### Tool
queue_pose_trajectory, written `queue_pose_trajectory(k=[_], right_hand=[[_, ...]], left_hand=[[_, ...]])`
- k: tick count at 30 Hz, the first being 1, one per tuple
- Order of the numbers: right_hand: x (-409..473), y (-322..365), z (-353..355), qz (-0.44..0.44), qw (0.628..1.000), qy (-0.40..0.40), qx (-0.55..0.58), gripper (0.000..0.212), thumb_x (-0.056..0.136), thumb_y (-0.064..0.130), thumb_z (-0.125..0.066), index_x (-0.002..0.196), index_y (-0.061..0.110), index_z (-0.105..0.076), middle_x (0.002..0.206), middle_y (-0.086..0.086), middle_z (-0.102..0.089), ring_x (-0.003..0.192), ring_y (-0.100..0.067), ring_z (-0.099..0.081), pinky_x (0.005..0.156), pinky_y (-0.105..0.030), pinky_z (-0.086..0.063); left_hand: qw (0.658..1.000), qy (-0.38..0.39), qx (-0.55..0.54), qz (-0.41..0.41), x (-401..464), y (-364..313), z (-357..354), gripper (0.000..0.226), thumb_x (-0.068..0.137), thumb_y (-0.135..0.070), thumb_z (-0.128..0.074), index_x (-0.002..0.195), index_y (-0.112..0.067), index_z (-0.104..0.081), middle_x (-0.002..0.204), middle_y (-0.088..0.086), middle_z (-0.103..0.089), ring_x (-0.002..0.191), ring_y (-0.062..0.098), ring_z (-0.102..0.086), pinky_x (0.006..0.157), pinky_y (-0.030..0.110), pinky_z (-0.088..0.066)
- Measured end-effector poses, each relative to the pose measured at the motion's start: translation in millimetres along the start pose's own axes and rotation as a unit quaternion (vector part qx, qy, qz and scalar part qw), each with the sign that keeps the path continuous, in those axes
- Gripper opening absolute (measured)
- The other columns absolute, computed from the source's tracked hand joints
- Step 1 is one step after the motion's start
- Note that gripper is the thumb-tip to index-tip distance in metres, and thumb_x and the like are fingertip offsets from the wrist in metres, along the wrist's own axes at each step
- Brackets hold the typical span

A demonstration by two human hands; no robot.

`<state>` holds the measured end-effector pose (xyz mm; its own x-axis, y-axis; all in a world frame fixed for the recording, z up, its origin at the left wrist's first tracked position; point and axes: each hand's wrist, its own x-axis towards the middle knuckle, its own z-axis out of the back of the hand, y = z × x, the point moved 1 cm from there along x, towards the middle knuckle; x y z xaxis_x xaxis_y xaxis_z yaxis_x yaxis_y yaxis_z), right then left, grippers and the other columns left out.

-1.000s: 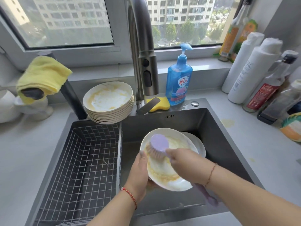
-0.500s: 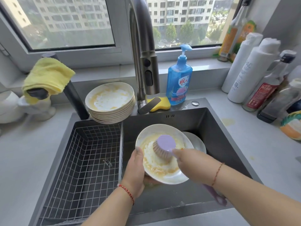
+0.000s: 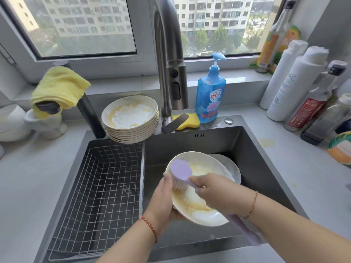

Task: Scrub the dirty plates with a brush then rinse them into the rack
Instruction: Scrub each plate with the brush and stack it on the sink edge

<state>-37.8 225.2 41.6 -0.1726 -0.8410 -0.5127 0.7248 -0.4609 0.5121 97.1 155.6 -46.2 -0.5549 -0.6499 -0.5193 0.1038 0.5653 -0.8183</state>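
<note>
Bright daylight from the window [image 3: 85, 25]; sharp centre, wide-angle bending at the edges

A home kitchen: a steel sink [image 3: 247, 149] under a tall faucet [image 3: 167, 54], dish soap [image 3: 210, 95], and apartment blocks outside the window [image 3: 85, 25].

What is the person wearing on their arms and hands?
Both arms are bare, with no sleeves and no gloves. The left hand has a thin red string bracelet round its wrist. The right hand has a finer reddish cord bracelet on its wrist. No rings or watch show on the fingers or wrists.
</note>
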Motion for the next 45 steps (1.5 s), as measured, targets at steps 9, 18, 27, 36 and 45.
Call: queue_pose_trajectory(k=[9,18,27,36,45], right_hand=[[-14.4,-18.1,20.4,-0.059,0.952,0.035,-0.297,0.037,0.099,0.008,-0.037,0.135,0.006,-0.044,0.109,-0.01,-0.054,0.084,-0.021,-0.043,0.06,-0.027,-0.035],[-10.3,5.3,10.4,0.014,0.999,0.029,-0.013,0.036,0.096,0.017,-0.037,0.126,0.023,-0.056,0.065,0.005,-0.045,0.055,-0.009,-0.039,0.054,-0.024,-0.034],[-17.5,-4.4,34.9,-0.048,0.97,0.023,-0.239,0.022,0.099,0.014,-0.036,0.098,0.0,-0.053,0.065,0.003,-0.029,0.053,-0.008,-0.026,0.054,-0.016,-0.037],[-26.6,-10.9,23.7,-0.036,0.965,0.154,-0.211,0.033,0.097,0.017,-0.037,0.121,0.018,-0.059,0.065,-0.001,-0.041,0.041,-0.008,-0.035,0.035,-0.011,-0.025],[0.1,-21.5,20.5,-0.108,0.881,0.022,-0.46,0.065,0.095,0.011,-0.042,0.151,0.007,-0.011,0.108,-0.006,-0.058,0.103,-0.028,-0.056,0.057,-0.033,-0.036]], left_hand=[[0.992,-0.071,0.045,-0.094,3.9,-7.5,12.7,0.057,0.087,-0.066,-0.037,0.123,-0.026,-0.056,0.113,0.002,-0.072,0.102,0.028,-0.071,0.08,0.057,-0.058],[0.994,-0.042,0.049,-0.092,5.0,-8.4,7.6,0.066,0.082,-0.076,-0.036,0.121,-0.029,-0.059,0.114,0.003,-0.073,0.108,0.03,-0.068,0.087,0.058,-0.055],[0.989,-0.075,0.046,-0.117,3.2,-19.8,11.0,0.046,0.091,-0.062,-0.036,0.117,-0.031,-0.058,0.116,0.001,-0.071,0.108,0.027,-0.068,0.091,0.065,-0.051],[0.97,-0.097,0.113,-0.192,7.9,-27.4,20.1,0.038,0.104,-0.042,-0.029,0.124,-0.023,-0.056,0.119,-0.007,-0.064,0.118,0.011,-0.058,0.102,0.035,-0.047],[0.971,-0.057,0.142,-0.182,8.1,-23.7,16.9,0.049,0.093,-0.066,-0.034,0.119,-0.034,-0.059,0.115,-0.012,-0.069,0.113,0.01,-0.064,0.1,0.046,-0.051]])
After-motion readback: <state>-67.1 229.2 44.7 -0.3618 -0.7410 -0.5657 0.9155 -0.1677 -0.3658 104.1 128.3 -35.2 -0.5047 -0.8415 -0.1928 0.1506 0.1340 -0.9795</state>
